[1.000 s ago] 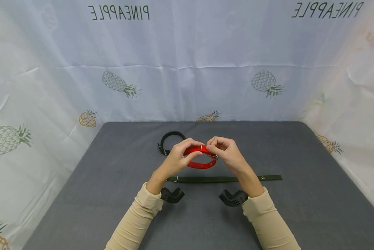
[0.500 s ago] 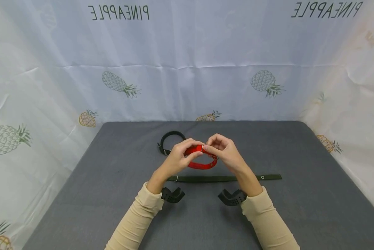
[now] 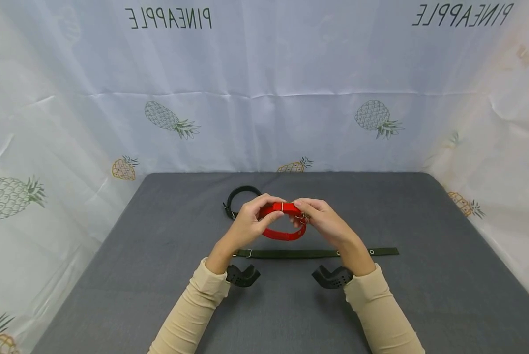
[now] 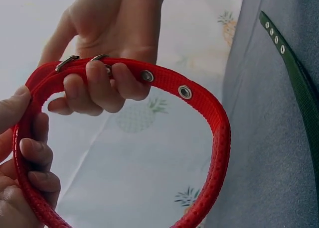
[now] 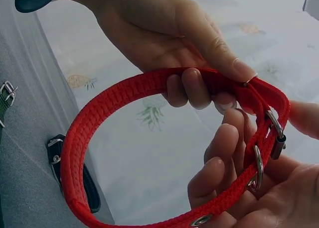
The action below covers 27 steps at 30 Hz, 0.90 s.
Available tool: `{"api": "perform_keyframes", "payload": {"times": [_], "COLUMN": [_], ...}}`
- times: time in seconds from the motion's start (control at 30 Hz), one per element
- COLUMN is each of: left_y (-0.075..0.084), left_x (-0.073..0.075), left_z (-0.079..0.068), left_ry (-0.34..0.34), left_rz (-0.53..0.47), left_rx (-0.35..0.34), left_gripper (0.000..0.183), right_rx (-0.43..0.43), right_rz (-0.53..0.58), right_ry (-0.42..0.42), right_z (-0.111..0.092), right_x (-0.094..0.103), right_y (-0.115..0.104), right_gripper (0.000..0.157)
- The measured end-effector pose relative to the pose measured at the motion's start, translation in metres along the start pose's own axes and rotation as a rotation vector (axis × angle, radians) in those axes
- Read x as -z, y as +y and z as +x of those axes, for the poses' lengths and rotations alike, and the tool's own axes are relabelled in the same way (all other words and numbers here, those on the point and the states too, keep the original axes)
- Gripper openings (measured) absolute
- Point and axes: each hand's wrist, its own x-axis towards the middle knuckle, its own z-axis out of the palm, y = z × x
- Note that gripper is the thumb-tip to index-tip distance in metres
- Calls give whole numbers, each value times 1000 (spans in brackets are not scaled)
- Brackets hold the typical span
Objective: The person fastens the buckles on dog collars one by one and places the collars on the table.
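A red buckled collar [image 3: 284, 236], looped into a ring, is held up above the table between both hands. My left hand [image 3: 248, 220] grips its left side, thumb in front and fingers curled through the loop. My right hand [image 3: 328, 225] holds the opposite side beside the buckle [image 5: 275, 122], its fingers curled around the band. A metal D-ring [image 5: 258, 169] hangs close to that buckle. Metal eyelets [image 4: 185, 92] line the band in the left wrist view. The strap lies doubled over at the buckle, partly covered by fingers.
On the grey table [image 3: 158, 275], a black collar [image 3: 244, 188] lies looped behind my left hand. A flat dark green strap [image 3: 291, 254] with eyelets stretches across beneath my forearms. Pineapple-print curtains [image 3: 264, 132] surround the table's back and sides.
My right hand has shifted slightly right and lower, its fingers now around the band by the buckle. More of the red strap shows between the hands, and its metal piece sits slightly further left.
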Motion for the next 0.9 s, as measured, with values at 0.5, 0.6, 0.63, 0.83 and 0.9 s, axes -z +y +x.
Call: {"api": "perform_keyframes", "payload": {"times": [0.5, 0.6, 0.63, 0.83, 0.9], "left_y": [1, 0, 0, 1, 0], "left_x": [-1, -1, 0, 3, 4], "left_z": [0, 0, 0, 0, 0], "left_ry": [-24, -19, -15, 34, 53], "left_rz": [-26, -52, -63, -130, -148], "left_rx": [-24, -5, 4, 70, 82], "left_gripper": [25, 24, 23, 25, 26], "right_rx": [78, 27, 6, -55, -63], "right_rz": [-16, 8, 14, 41, 52], "right_ry": [16, 33, 36, 21, 7], "right_z": [1, 2, 2, 4, 5], "right_x": [-4, -2, -1, 8, 10], "right_y": [2, 2, 3, 6, 7], "right_gripper": [22, 24, 26, 37, 37]}}
